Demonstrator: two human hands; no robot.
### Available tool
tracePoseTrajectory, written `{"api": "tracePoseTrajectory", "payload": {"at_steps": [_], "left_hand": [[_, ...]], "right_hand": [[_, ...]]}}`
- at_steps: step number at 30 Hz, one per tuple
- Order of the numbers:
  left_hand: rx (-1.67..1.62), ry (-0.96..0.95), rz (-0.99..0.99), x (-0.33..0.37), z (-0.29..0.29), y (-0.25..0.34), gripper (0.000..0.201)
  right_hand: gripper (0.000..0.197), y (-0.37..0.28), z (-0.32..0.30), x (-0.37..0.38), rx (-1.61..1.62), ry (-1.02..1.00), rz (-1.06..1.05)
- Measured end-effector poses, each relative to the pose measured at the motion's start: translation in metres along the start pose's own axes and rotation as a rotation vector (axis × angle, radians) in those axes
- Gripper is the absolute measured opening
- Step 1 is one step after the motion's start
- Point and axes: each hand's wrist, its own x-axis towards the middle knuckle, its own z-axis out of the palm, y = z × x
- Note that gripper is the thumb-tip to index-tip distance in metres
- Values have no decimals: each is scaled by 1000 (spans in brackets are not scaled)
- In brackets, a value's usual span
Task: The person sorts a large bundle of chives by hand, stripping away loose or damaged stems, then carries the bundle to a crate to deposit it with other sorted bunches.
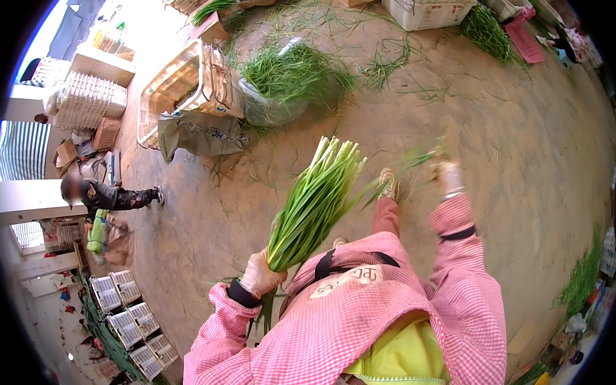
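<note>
My left hand [261,276], in a thin pale glove, is closed around the leafy part of a thick bunch of garlic chives [317,199]. The bunch tilts up and to the right, its pale cut ends at the top and some leaf tips hanging below my fist. Off to the right, my right hand [446,171] is stretched out and blurred by motion. A few loose chive blades [418,157] trail from its fingers, apart from the bunch. Exactly how those fingers close is smeared.
A clear plastic bag [260,106] heaped with green blades stands ahead, beside a large plastic crate [168,86] with a grey-green sack [205,136] against it. Stacked crates [430,10] stand farther off. Scattered blades litter the floor. Another person [108,194] is at the left.
</note>
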Motion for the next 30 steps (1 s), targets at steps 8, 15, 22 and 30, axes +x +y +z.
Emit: {"api": "tracePoseTrajectory", "payload": {"at_steps": [8, 15, 22, 30], "left_hand": [[716, 332, 295, 129, -21, 120, 71], [1153, 386, 242, 205, -96, 165, 76], [1186, 430, 475, 321, -156, 185, 68], [1131, 365, 638, 424, -260, 197, 63]], "right_hand": [[20, -83, 16, 148, 622, -263, 66], [24, -206, -50, 240, 75, -17, -41], [14, -203, 70, 322, -551, -473, -597], [19, -279, -72, 452, 614, 106, -44]]}}
